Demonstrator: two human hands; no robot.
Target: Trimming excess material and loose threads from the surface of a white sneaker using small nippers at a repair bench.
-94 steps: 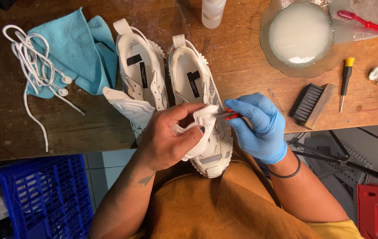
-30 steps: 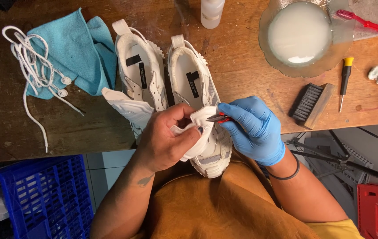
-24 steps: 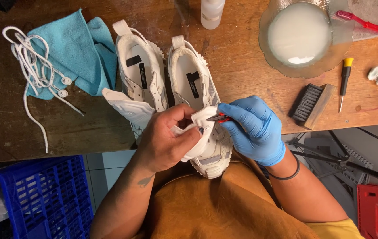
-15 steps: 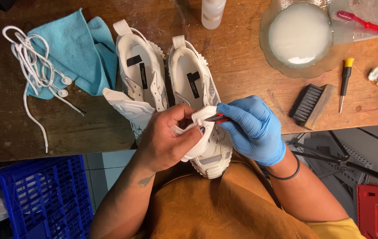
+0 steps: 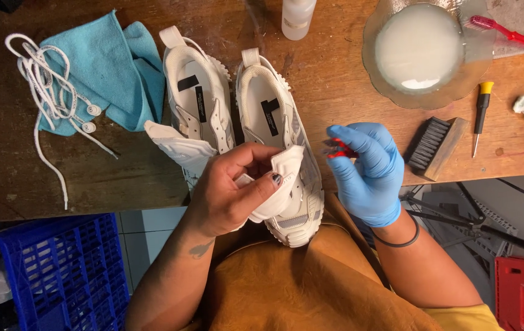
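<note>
- The bare left hand pinches the white tongue of the nearer shoe between thumb and fingers, folding it back, which seems meant to hold the flap taut and turned up to view.
- The right hand, in a blue glove, is curled closed around a small red tool; only its red tip shows at the fingertips, so what kind of tool it is cannot be told.
- That shoe lies toe toward the person, its toe hanging past the table edge over an orange apron, which keeps it close to both hands.
- The second white shoe lies just beside it on the left, touching along the side, its own tongue pulled out.
- Further out: white laces on a light blue cloth at the left; a glass bowl of milky liquid, a dark brush, a small screwdriver and a red toothbrush at the right, all within reach.
- A blue crate stands below the table's left edge.
- Against the earlier pictures, the gloved hand has come away from the tongue: there the red tool touched the flap, and now it is held apart to the right. The left hand's grip on the tongue is unchanged.
</note>
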